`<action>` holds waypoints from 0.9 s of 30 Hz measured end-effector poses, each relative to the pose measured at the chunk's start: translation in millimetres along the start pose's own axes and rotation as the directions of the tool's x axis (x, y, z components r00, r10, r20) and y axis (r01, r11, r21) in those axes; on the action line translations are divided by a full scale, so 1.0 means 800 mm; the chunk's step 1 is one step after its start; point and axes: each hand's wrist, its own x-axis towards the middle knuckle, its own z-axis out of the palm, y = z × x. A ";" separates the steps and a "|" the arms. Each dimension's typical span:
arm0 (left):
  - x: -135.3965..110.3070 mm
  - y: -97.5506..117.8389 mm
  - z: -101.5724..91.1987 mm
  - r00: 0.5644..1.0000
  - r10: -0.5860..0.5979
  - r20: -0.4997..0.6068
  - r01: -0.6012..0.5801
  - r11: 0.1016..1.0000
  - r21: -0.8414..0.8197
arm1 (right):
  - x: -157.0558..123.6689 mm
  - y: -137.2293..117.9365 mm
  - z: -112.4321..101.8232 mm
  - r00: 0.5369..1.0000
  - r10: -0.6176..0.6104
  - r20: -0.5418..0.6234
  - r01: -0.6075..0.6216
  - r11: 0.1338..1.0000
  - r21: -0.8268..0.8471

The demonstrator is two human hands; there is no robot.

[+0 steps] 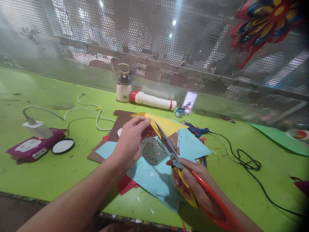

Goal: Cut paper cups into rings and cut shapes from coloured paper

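Note:
My left hand (131, 140) pinches the near edge of a yellow paper sheet (166, 124), held above the table. My right hand (193, 182) grips scissors (170, 148) with red and yellow handles; the blades point up and away, and touch the yellow sheet's lower edge. Under both hands lie light blue paper (190, 146), brown paper (120, 120) and red paper (126, 185), with a grey round disc (151, 153) on top.
The green table (60, 167) carries a purple device with a white plug and cable (36, 145), a white bottle (124, 88), a white tube lying on its side (153, 100), a blue glue gun (198, 130) with black cord (248, 164), and paper scraps. A perforated metal wall (154, 48) stands behind.

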 end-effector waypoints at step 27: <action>0.003 0.003 -0.003 1.000 -0.009 0.009 0.009 1.000 0.021 | -0.002 -0.001 0.002 0.998 0.057 -0.004 -0.057 0.998 0.003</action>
